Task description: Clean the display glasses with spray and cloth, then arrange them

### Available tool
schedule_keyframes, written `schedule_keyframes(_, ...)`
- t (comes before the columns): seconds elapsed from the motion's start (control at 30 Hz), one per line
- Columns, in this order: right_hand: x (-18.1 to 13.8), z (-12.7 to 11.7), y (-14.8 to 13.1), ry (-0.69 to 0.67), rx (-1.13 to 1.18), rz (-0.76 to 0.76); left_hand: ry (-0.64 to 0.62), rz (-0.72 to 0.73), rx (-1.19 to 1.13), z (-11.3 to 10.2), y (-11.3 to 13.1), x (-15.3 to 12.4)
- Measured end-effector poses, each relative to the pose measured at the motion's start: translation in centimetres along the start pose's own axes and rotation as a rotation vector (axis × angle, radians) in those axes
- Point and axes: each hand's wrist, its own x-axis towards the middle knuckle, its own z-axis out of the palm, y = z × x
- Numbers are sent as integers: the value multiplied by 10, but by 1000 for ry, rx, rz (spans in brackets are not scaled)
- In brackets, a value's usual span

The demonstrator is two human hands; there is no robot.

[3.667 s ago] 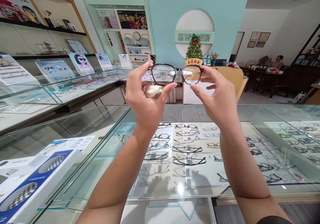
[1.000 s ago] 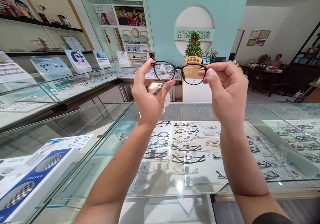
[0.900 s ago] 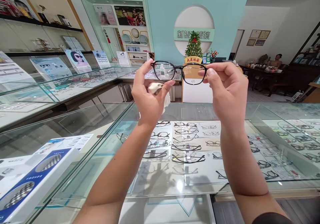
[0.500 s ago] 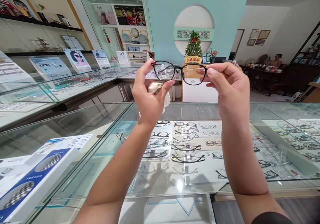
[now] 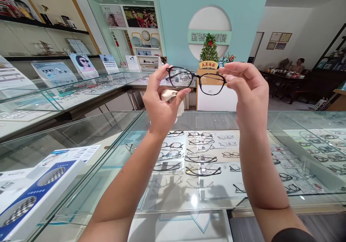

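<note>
A pair of black-framed eyeglasses [image 5: 196, 75] is held up in front of me, above the glass display counter, its right side a little lower than its left. My left hand [image 5: 162, 106] is closed on the left end of the frame, and a crumpled pale cleaning cloth [image 5: 167, 95] is tucked in the same palm, its zigzag edge hanging below the thumb. At the right hinge, the thumb and fingers of my right hand [image 5: 251, 94] pinch the frame. The folded temples show partly through the lenses; the fingertips hide the frame's outer ends.
Under my arms is a glass display counter [image 5: 229, 121] with rows of eyeglasses [image 5: 202, 159] inside. A blue and white box [image 5: 35, 195] lies at the lower left. Another glass case [image 5: 81, 94] runs along the left. A potted plant [image 5: 209, 51] stands on the desk ahead.
The eyeglasses have tilted, the right side dropping slightly and the frame shifting a little to the right. The right hand's fingers have moved off the lens area to the frame's outer end.
</note>
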Motion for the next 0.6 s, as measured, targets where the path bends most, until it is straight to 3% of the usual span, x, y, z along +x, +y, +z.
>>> schedule_keyframes(0.2,-1,6,-2,-129,-152,-104,-92,1,-1,-2,5,1)
schedule_keyframes(0.6,5,2,18,-302,-49,-23,-306,-86,-66,-8,19,6)
